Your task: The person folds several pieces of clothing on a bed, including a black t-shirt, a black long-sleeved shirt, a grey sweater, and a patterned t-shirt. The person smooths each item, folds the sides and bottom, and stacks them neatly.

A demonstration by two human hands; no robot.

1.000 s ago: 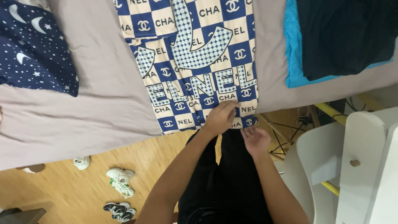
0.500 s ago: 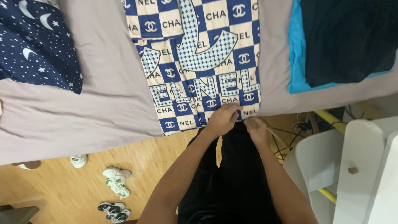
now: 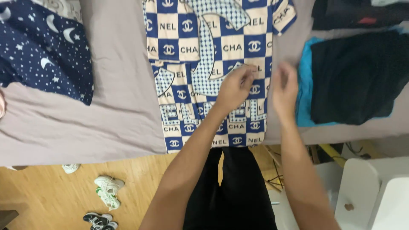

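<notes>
A person stood at the edge of a bed (image 3: 106, 127) covered in a grey-beige sheet, looking down at a blue and cream checkered shirt (image 3: 204, 64) spread flat across it, hem toward the person. The left hand (image 3: 236, 87) rested on the shirt's lower middle, its grip loosely curled with the fingertips pressing or pinching the cloth; whether any fabric was actually caught could not be told. The right hand (image 3: 284, 87) hovered at the shirt's right edge, blurred, fingers apart and holding nothing. To work this cloth well, both hands would do best kept flat and level, drawing the fabric evenly so no crease set in. A navy cloth with moons and stars (image 3: 42, 55) lay well apart on the left. On the right, just beside the shirt, sat a dark folded garment (image 3: 353, 81) on a turquoise one (image 3: 303, 93), narrowing the room there. Sneakers (image 3: 108, 191) lay on the wooden floor (image 3: 51, 200), and white furniture (image 3: 375, 191) stood at the lower right.
</notes>
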